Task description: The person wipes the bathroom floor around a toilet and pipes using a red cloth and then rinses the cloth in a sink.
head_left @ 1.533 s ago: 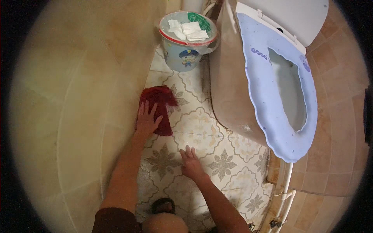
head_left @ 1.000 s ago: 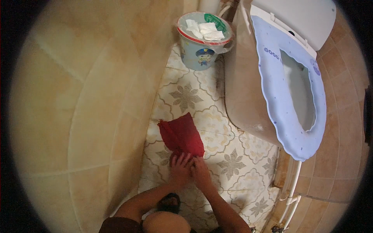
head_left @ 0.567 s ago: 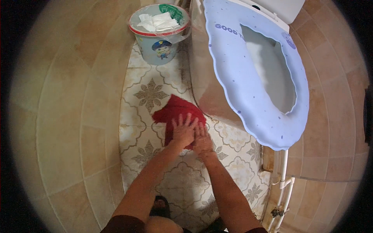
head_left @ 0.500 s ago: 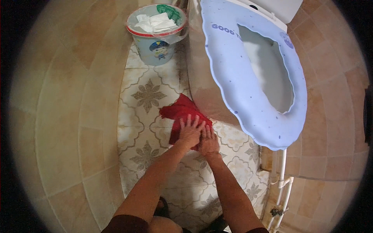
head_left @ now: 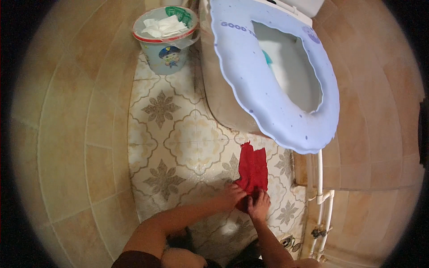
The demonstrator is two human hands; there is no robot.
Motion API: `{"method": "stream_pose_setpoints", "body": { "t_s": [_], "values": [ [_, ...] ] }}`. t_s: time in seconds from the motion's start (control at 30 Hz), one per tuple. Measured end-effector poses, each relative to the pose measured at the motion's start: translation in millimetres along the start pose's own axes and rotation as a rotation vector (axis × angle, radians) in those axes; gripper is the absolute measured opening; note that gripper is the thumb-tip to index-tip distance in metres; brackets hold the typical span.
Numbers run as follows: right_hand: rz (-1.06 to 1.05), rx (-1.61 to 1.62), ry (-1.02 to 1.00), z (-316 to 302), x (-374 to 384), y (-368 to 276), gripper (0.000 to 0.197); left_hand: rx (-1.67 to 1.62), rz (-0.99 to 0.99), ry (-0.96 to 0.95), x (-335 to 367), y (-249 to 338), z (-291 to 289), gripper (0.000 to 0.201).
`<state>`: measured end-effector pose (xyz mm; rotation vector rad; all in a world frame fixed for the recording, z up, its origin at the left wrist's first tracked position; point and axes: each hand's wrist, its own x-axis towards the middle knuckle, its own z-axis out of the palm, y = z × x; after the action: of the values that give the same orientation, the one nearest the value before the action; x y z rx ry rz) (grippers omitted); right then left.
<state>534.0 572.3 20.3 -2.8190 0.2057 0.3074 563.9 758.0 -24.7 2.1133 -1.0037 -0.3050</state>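
A red cloth (head_left: 254, 166) lies on the patterned tile floor in front of the toilet, its ragged far end toward the toilet base. At its near left edge my left hand (head_left: 231, 197) is closed on the fabric, the fingers somewhat blurred. My right hand (head_left: 259, 206) holds the near right part, with bent fingers over the bunched cloth. Some of the cloth between the two hands falls in shadow.
The toilet (head_left: 230, 114) wears a pale blue wavy-edged seat cover (head_left: 250, 96) that overhangs the floor. A bin (head_left: 161, 60) with crumpled white paper stands to its left. White pipes (head_left: 320, 178) and a floor drain (head_left: 286, 242) lie at right; a tiled wall (head_left: 80, 134) bounds the left.
Both hands have come nearer to me and to the right with the red cloth, away from the toilet's side. They lay flat with spread fingers before; now they grasp the cloth's near end.
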Motion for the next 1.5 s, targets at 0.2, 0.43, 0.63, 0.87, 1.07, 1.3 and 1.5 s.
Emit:
{"method": "stream_pose_setpoints", "body": {
  "t_s": [0.2, 0.43, 0.63, 0.87, 1.07, 1.3, 1.5],
  "values": [
    [-0.509, -0.106, 0.035, 42, 38, -104, 0.055, 0.416, -0.665, 0.109, -24, -25, -71, 0.050],
    [-0.772, -0.255, -0.038, 29, 124, -157, 0.068, 0.471, -0.792, 0.269, -40, -50, -83, 0.051],
    [-0.333, -0.222, -0.042, 8, 160, -72, 0.073, 0.574, -0.793, 0.175, -28, -43, -84, 0.049],
    [0.161, -0.283, 0.314, 32, 83, 30, 0.067, 0.756, -0.302, 0.010, 30, -16, -72, 0.046],
    [-0.232, -0.297, 0.175, 10, 141, 15, 0.067, 0.717, -0.376, 0.025, 27, -43, -11, 0.050],
    [-0.396, -0.123, -0.093, -70, 267, 16, 0.072, 0.702, -0.402, -0.135, 32, -25, -34, 0.046],
    [-0.094, -0.401, -0.016, -48, 264, 72, 0.079, 0.767, -0.328, -0.020, 40, -21, -29, 0.046]
  ]
}}
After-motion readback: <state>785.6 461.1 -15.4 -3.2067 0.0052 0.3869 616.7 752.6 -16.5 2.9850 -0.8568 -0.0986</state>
